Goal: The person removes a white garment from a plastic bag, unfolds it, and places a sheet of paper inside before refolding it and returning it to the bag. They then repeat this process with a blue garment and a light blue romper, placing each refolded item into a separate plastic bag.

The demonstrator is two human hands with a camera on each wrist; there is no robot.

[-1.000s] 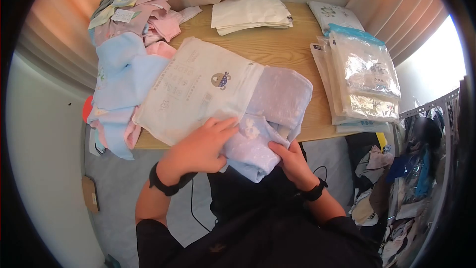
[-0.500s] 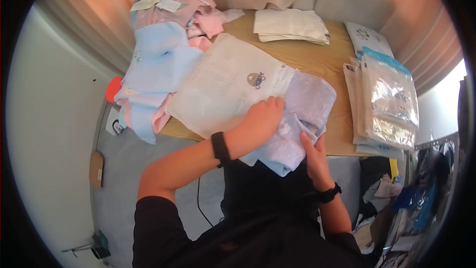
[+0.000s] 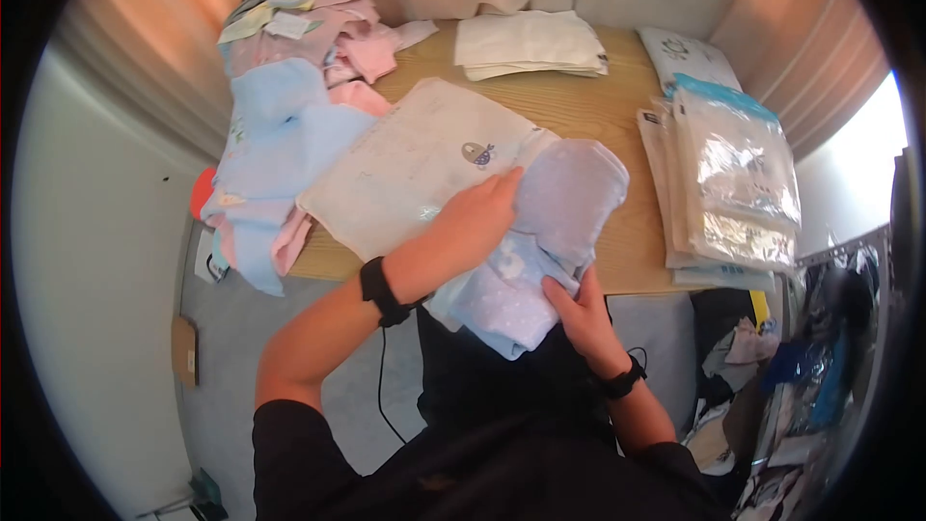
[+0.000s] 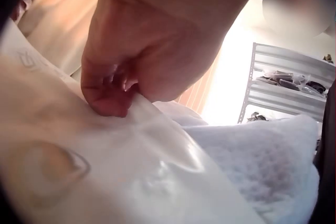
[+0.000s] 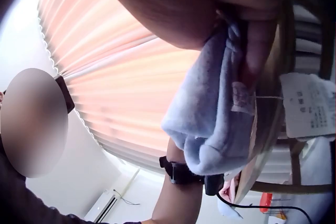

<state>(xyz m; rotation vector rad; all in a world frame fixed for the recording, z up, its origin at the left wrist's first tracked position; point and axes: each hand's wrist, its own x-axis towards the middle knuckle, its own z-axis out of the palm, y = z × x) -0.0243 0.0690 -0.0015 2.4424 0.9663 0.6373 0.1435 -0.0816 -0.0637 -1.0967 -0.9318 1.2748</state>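
A folded lavender-blue garment with white spots lies at the mouth of a frosted plastic bag printed with a bear. My left hand is at the bag's open edge; in the left wrist view its fingers pinch that edge, with the pale quilted cloth just beyond. My right hand grips the garment's right side, thumb on top. From the right wrist, the folded cloth hangs from that hand with its layers showing, and a printed paper tag dangles beside it.
A heap of clothes covers the table's left side. White bags lie stacked at the back. Filled clear packages are piled at the right, with another white package behind. A shelf rack with clothing stands to the right.
My left hand has gone from the bag's lower corner up along its mouth, its fingers now curled at the edge. My right hand keeps its grip on the garment. The head view has shifted.
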